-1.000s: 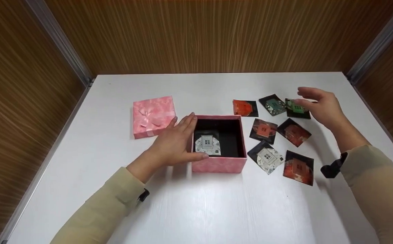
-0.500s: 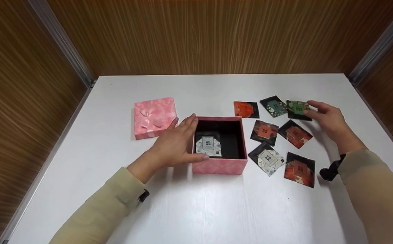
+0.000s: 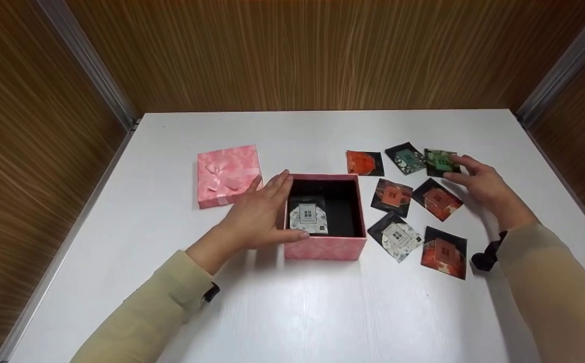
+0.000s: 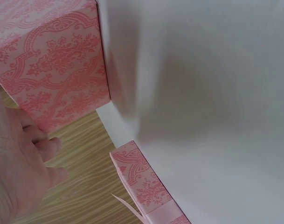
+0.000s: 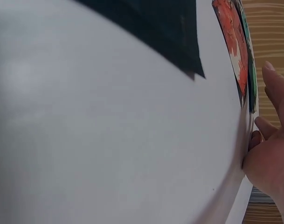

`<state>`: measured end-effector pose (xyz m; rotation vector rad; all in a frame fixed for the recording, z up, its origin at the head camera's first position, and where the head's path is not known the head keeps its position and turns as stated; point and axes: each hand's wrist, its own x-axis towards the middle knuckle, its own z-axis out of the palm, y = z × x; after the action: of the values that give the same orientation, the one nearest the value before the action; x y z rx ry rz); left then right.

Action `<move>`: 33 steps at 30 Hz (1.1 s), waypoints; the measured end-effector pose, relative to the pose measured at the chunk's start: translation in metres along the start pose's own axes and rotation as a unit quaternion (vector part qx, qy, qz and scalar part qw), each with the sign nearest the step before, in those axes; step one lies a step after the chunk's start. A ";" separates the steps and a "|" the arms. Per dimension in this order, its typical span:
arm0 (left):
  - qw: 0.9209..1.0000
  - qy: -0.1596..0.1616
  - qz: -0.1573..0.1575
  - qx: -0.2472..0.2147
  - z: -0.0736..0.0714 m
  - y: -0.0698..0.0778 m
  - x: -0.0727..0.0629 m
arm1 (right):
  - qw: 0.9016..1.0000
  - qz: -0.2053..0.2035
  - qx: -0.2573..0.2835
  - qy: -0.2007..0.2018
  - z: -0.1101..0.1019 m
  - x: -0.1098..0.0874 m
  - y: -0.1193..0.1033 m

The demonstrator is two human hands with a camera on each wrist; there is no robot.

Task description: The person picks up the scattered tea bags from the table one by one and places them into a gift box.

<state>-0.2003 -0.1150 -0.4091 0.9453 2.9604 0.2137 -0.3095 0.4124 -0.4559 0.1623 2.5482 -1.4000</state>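
A white table [image 3: 292,312] spreads before an upright wood-grain panel [image 3: 292,55], and the open pink box [image 3: 325,248] sits near its middle. Nearest the viewer, right of the box, lie a dark red packet [image 3: 444,252] and, closer to its wall, a white packet [image 3: 398,236]. The left hand [image 3: 257,217] rests along the box's left wall, fingers fairly straight, thumb over the front rim. Inside, on the box's left half, lies a grey-white packet [image 3: 308,218]. Further off, to the right of the box, come two reddish packets, an inner one [image 3: 392,196] and an outer one [image 3: 437,199].

Past those, well to the box's right and beyond its back rim, is the green packet [image 3: 436,162]. The right hand [image 3: 486,189] is at its outer edge, thumb and forefinger parted; I cannot tell whether they pinch it. This hand is plainly the nearer: the packet lies just forward and left of its palm, while the box separates it from the other hand. Roughly square, it shows no clear long axis, its edges nearly in line with the box's. A teal floral packet [image 3: 407,158] lies just beside it, boxward.
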 end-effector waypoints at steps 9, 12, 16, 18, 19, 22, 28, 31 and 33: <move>1.000 0.000 -0.003 -0.004 -0.001 0.000 0.001 | 0.999 -0.018 -0.033 -0.009 0.004 0.000 -0.003; 1.000 0.000 -0.004 -0.005 0.000 0.000 0.001 | 0.998 -0.032 -0.052 -0.008 0.005 0.000 -0.003; 1.000 0.003 -0.002 -0.007 0.001 0.000 0.001 | 0.992 -0.065 -0.108 -0.004 0.006 0.000 -0.002; 1.000 0.006 0.003 -0.008 0.002 0.000 0.001 | 0.988 -0.076 -0.136 -0.001 0.006 0.001 -0.001; 1.000 0.007 0.004 -0.009 0.001 0.000 0.001 | 0.986 -0.080 -0.148 0.001 0.006 0.001 -0.002; 1.000 0.010 0.007 -0.008 0.002 -0.001 0.001 | 0.983 -0.086 -0.162 0.006 0.006 0.001 -0.002; 1.000 0.013 0.007 -0.008 0.001 0.000 0.000 | 0.985 -0.079 -0.152 0.024 0.008 0.000 -0.002; 1.000 0.011 0.006 -0.007 0.001 0.000 0.000 | 0.987 -0.071 -0.142 0.036 0.008 0.001 -0.002; 1.000 0.010 0.005 -0.005 0.001 0.000 0.000 | 0.988 -0.071 -0.130 0.043 0.009 0.001 -0.001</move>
<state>-0.2004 -0.1150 -0.4102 0.9628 2.9699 0.2393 -0.3092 0.4038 -0.4599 -0.0047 2.8334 -1.1097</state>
